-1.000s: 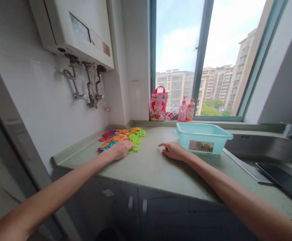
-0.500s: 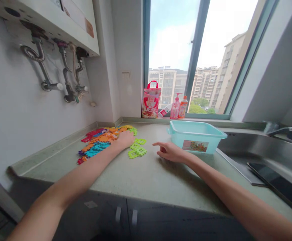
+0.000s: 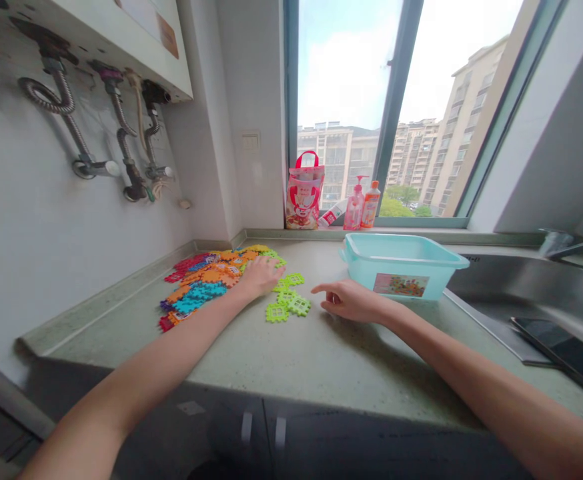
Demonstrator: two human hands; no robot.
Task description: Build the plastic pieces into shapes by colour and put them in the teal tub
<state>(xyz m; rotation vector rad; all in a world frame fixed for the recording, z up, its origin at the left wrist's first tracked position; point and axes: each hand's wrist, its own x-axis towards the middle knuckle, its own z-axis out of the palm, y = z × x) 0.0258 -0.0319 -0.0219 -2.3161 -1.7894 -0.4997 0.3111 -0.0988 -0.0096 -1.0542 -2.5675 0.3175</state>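
A heap of flat plastic puzzle pieces in red, orange, blue and purple lies on the grey-green counter by the left wall. My left hand rests palm down on the heap's right edge, fingers spread over green pieces. A few loose green pieces lie just to its right. My right hand hovers low over the counter, index finger pointing left toward those green pieces, holding nothing. A light blue plastic tub stands just behind my right hand.
A steel sink with a dark tray lies to the right. On the window sill stand a red-handled bag and two bottles. Water-heater pipes hang on the left wall.
My left hand has slid right across the heap, pushing several green pieces out toward the middle of the counter. My right hand stayed near the tub. The camera moved closer.
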